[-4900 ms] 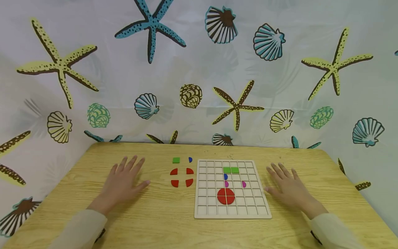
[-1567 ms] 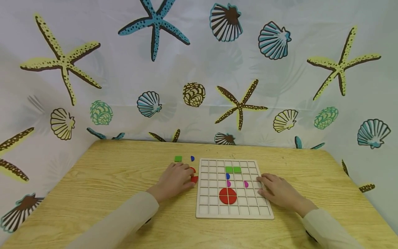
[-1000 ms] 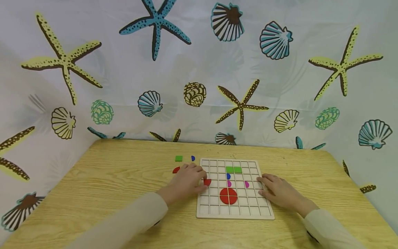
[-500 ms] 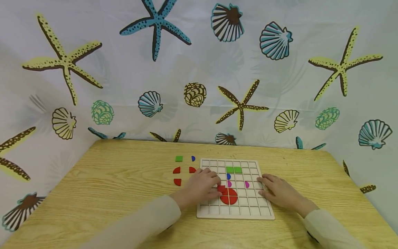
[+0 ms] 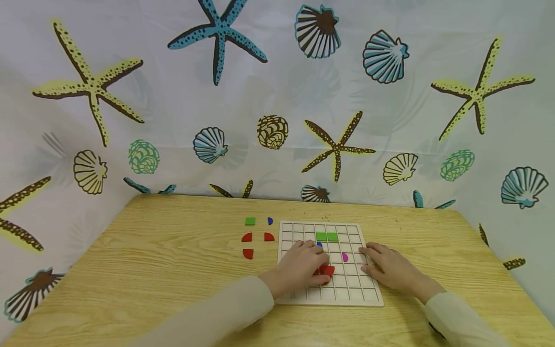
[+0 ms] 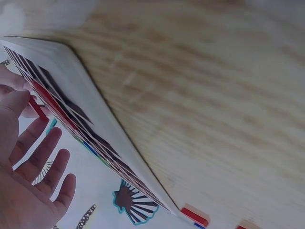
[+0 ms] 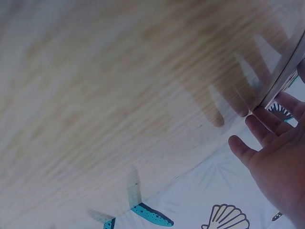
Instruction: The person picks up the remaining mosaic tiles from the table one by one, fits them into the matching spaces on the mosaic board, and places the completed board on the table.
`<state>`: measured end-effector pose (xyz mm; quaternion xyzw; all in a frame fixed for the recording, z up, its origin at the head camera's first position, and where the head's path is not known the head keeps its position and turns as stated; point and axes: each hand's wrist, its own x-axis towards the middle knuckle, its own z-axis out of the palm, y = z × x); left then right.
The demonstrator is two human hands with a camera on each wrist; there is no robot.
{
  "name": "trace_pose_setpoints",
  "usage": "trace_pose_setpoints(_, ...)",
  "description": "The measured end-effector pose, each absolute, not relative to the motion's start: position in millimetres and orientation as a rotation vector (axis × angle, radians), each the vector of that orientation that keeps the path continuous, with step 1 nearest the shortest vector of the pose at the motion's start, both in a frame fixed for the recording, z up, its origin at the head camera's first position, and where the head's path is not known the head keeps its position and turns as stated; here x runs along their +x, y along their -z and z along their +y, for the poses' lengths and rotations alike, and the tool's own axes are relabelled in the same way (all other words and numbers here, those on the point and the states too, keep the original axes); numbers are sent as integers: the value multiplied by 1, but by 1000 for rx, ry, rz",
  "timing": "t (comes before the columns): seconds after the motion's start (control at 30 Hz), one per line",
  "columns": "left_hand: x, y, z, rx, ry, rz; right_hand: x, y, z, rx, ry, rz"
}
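Note:
Between thumb and index finger, my left hand [image 5: 299, 267] pinches a red quarter-circle piece [image 5: 330, 271] over the white grid board [image 5: 364, 291]. The left wrist view shows that red piece [image 6: 37, 108] tilted above the board, the other fingers spread. Beneath it, the red disc on the grid is mostly covered by the hand. Two green squares [image 5: 327, 236], a blue half-circle [image 5: 319, 244] and a magenta half-circle [image 5: 345, 257] also lie on the grid. Fingers extended, my right hand [image 5: 392, 266] rests its fingertips at the board's right edge.
Left of the board, on the wooden table [image 5: 173, 241], lie a green square [image 5: 250, 221], a blue half-circle [image 5: 270, 220] and three red quarter-circles [image 5: 247, 253]. A shell-and-starfish patterned cloth [image 5: 243, 96] walls the back and sides.
My left hand went from the table to the loose pieces, picked up a red quarter-circle and carried it right, over the red disc. My right hand moved in to the board's edge and stayed there.

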<state>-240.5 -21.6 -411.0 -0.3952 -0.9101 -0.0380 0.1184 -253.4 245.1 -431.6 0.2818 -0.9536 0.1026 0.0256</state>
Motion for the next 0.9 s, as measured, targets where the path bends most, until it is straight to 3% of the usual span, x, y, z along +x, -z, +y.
trace_pose_setpoints(0.9, -235, 412, 28, -1176, 11, -2687, -253, 432, 244, 882, -325, -2920)
